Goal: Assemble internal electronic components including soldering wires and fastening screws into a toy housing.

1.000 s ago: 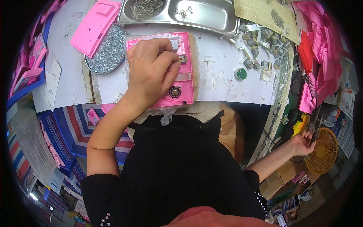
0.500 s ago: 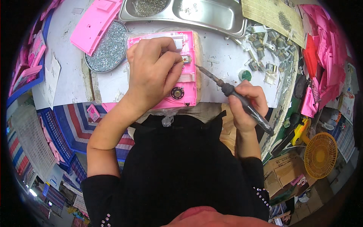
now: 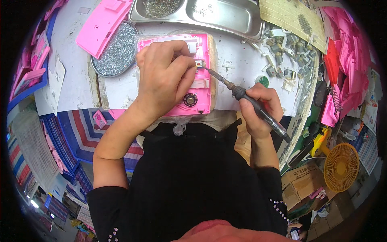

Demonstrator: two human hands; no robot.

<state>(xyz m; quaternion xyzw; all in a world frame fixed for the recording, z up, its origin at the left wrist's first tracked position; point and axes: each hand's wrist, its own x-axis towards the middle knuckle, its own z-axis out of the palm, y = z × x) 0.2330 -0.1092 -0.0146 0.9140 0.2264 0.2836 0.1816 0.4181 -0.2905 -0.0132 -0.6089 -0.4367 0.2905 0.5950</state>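
Observation:
A pink plastic housing (image 3: 204, 86) lies on a pad at the table's front edge, with a round black speaker (image 3: 190, 99) in its near part. Over its middle, my left hand (image 3: 163, 72) is closed, thumb and fingertips pinched beside a small metal motor (image 3: 199, 63); what they pinch is hidden. My right hand (image 3: 264, 109) grips a soldering iron (image 3: 258, 108) by its dark handle. The iron's tip points left and reaches the right side of the small motor; whether it touches cannot be made out.
A round dish of screws (image 3: 117, 50) sits at left, a pink panel (image 3: 102, 28) overlapping it. Behind is a steel compartment tray (image 3: 193, 20). Small motors (image 3: 282, 52) lie heaped at right, near a green round object (image 3: 263, 81). A yellow fan (image 3: 341, 167) stands lower right.
The soldering iron in my right hand has moved left, bringing its tip from beside the pink housing to the small motor. My left hand stays nearly in place.

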